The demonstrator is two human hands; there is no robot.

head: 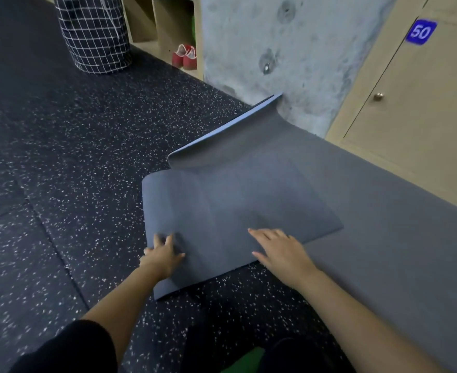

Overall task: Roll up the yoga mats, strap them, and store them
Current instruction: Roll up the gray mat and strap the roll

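1. The yoga mat (235, 200) lay at the centre of the view on the speckled floor (60, 157). A loose flap of it was doubled over toward the person. Its far edge (222, 127) curled up at 12 o'clock against the concrete pillar (289, 49), with the pale blue underside showing.
2. A flat grey stretch (383, 224) ran from 5 o'clock to 1 o'clock beside the locker (383, 103). Whether it was the same mat or a second one could not be told.
3. The left hand (162, 255) pressed on the flap's near-left corner, fingers spread wide and holding nothing. The right hand (281, 251) lay flat on the near edge at about 4 o'clock from the left, fingers straight and fairly close, also holding nothing.
4. Rolling looked barely begun: the flap was a slack fold, not yet a tight core.
5. To do it well, the near edge probably needed tucking under into a small, firm first turn, with both hands set evenly apart so the pressure matched.
6. The flap sat askew to the grey stretch beneath. Squaring the side edges first seemed wise, or the roll would likely cone out at one end.
7. The curl at the pillar would want flattening as the roll reached it.
8. No strap was in view. A checked basket (95, 36) stood at 11 o'clock.
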